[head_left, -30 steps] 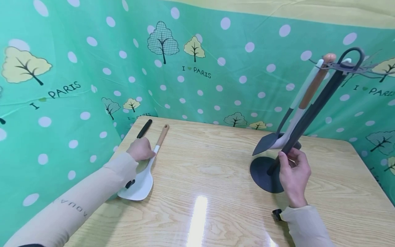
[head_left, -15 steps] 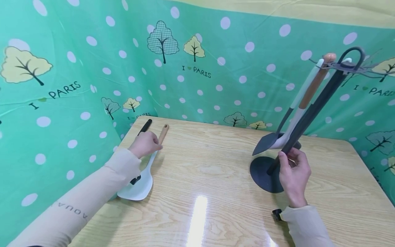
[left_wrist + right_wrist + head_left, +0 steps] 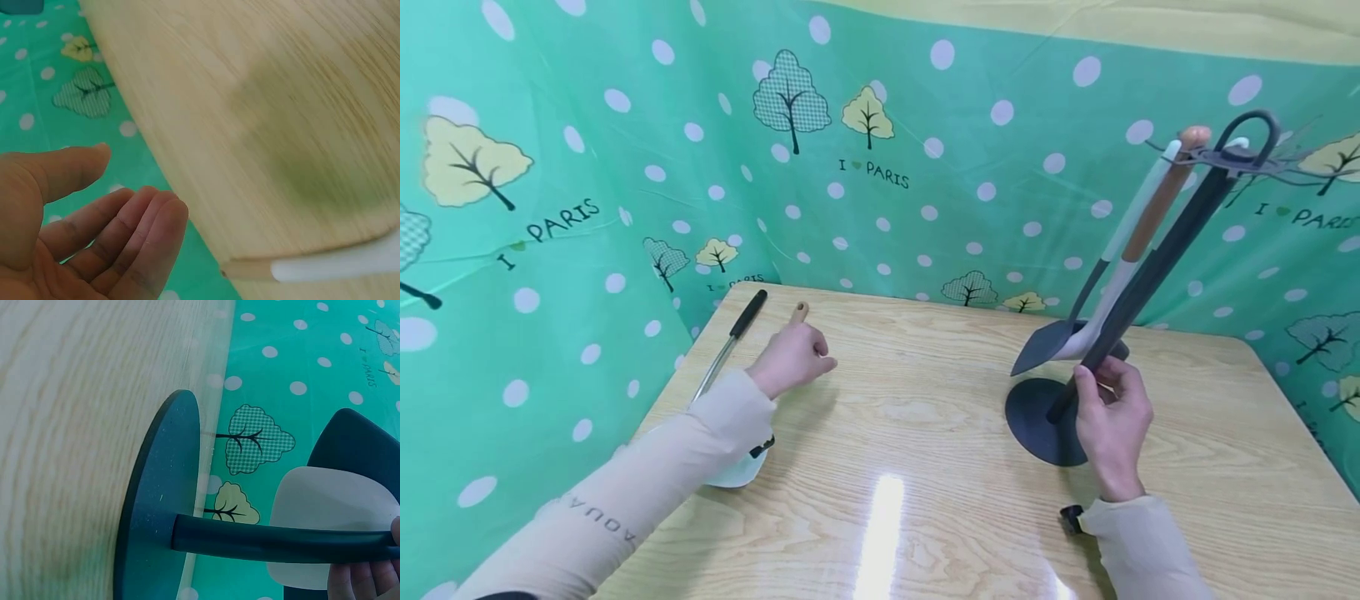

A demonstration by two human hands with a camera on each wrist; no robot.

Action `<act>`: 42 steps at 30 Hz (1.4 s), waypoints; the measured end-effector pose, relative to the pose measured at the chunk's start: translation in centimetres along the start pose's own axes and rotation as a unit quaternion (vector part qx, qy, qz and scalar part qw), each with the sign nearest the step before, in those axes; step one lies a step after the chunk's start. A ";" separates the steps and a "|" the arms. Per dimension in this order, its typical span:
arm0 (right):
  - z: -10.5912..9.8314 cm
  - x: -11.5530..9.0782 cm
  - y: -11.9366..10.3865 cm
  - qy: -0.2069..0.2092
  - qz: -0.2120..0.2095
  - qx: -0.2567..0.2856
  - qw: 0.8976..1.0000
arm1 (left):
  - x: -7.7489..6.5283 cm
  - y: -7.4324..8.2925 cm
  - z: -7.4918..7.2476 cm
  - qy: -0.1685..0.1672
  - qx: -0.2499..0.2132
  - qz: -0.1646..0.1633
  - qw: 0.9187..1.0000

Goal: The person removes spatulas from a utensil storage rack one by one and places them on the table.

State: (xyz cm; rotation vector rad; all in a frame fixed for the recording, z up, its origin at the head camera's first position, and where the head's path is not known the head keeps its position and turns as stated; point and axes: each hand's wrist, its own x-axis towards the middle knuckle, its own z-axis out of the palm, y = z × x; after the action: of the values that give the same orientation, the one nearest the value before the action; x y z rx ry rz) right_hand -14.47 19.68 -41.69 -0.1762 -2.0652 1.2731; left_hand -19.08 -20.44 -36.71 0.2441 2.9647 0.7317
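Note:
My left hand (image 3: 792, 358) hovers over the left side of the table, holding nothing; the left wrist view shows its fingers (image 3: 147, 250) loosely bent and apart from the thumb. Beneath it lies a white spatula with a wooden handle (image 3: 800, 313), partly covered by hand and sleeve. Beside that is a utensil with a black handle (image 3: 748, 313) and metal shaft, its head hidden by my arm. My right hand (image 3: 1112, 417) grips the pole (image 3: 1176, 225) of a black utensil stand low down. From the stand hang a grey turner (image 3: 1043, 347) and a white, brown-handled utensil (image 3: 1146, 212).
The stand's round base (image 3: 1037, 425) rests on the wooden table (image 3: 917, 400). A green dotted curtain (image 3: 895, 217) encloses the back and sides. Hooks ring the stand's top, below a loop (image 3: 1251, 125).
My left hand has lifted away from the two utensils and moved rightward, uncovering more of the black-handled one's shaft. My right hand and the stand stay put.

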 end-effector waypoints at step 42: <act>0.8 0.7 3.7 0.023 -0.009 0.052 0.998 | 0.7 10.0 5.5 -0.034 -0.036 0.082 0.995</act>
State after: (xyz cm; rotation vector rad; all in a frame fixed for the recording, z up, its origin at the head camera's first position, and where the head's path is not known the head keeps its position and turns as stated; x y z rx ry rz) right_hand -16.32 21.27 -44.61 -0.1393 -1.9518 1.3502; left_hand -17.83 -9.05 -36.89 0.5012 2.8717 0.8281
